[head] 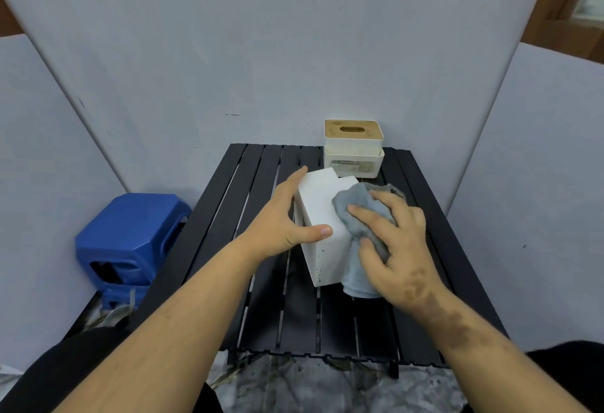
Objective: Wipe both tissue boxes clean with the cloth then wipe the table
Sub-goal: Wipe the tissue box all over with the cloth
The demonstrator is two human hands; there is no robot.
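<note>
A plain white tissue box [322, 206] stands tilted on the black slatted table [327, 324]. My left hand [282, 219] grips its left side, thumb across the near face and fingers along the far edge. My right hand [392, 242] presses a grey-blue cloth [356, 213] against the box's right side, fingers spread over the cloth. The cloth hangs down to the table beside the box. A second white tissue box [353, 154] with a wooden slotted lid stands at the table's back right, untouched.
A blue plastic stool [130, 236] stands on the floor left of the table. Grey partition panels [294, 53] close in the back and both sides. The table's near edge lies just in front of my lap.
</note>
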